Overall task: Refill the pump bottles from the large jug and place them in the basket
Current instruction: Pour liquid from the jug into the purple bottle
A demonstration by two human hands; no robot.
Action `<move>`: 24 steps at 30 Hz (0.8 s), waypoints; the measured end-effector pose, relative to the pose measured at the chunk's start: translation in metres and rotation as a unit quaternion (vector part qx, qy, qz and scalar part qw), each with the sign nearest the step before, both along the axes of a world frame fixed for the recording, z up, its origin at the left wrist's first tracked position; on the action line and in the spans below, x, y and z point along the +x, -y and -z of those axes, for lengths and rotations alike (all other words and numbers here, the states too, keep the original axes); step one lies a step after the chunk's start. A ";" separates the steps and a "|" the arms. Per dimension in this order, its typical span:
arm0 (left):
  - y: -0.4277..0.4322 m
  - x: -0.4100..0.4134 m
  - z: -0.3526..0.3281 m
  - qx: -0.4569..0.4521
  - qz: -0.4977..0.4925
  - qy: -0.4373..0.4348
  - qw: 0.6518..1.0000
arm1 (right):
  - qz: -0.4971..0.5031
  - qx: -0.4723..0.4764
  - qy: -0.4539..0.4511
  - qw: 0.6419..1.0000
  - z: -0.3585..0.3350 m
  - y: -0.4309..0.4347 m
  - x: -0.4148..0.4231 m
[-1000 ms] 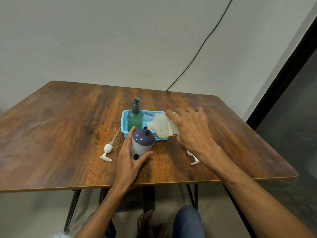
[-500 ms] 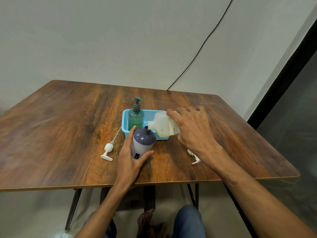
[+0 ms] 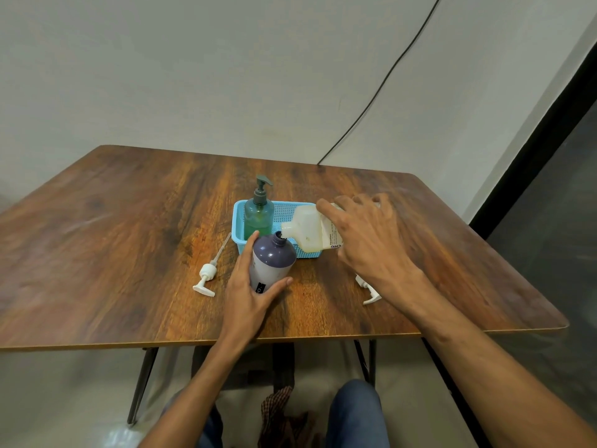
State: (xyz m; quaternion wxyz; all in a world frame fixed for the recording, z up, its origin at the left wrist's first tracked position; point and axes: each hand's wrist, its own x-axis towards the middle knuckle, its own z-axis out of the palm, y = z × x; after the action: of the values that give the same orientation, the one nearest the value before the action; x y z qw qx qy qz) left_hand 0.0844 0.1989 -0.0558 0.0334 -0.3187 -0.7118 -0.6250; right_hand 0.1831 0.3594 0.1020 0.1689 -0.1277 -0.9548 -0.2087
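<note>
Two hands were at work. The left hand (image 3: 248, 295) was clamped round the lower body of the purple bottle (image 3: 273, 263), thumb one side, fingers the other. The bottle stood on the table (image 3: 113, 253) just in front of the basket, its neck open with no pump fitted.

Two loose pump heads lay on the wood. One (image 3: 206, 276) was left of the bottle, and the other (image 3: 368, 294) was half hidden under the right wrist.

Further back, the right hand (image 3: 365, 237) gripped the base end of the one large jug (image 3: 307, 231), fingers curled over it. The jug was tipped almost flat, its spout at the bottle's mouth. Whether spout and mouth touched, I could not tell.

Risks, as judged:
- The neck was narrow, so a small drift of the spout would send liquid down the bottle's shoulder and onto the table.
- The bottle was opaque, so its fill level was unseen and it could overflow.
- The right wrist could knock the pump head beneath it.

One blue basket (image 3: 239, 221) sat behind, partly under the jug. In its left end stood one green pump bottle (image 3: 258, 215), upright with its pump on. That made two pump bottles in all. One black cable (image 3: 387, 76) ran up the wall.
</note>
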 end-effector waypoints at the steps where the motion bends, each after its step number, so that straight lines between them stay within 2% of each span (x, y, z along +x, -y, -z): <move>1: 0.000 0.000 0.000 -0.001 0.000 0.000 1.000 | 0.001 -0.002 0.000 1.000 0.000 0.000 0.000; 24: -0.002 0.000 -0.001 -0.002 -0.011 -0.003 1.000 | -0.004 -0.009 0.001 1.000 -0.001 0.001 0.001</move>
State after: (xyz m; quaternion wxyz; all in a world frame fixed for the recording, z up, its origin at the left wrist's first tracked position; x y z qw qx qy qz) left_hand 0.0842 0.2008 -0.0552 0.0417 -0.3123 -0.7162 -0.6227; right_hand 0.1843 0.3582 0.1029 0.1675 -0.1248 -0.9573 -0.1999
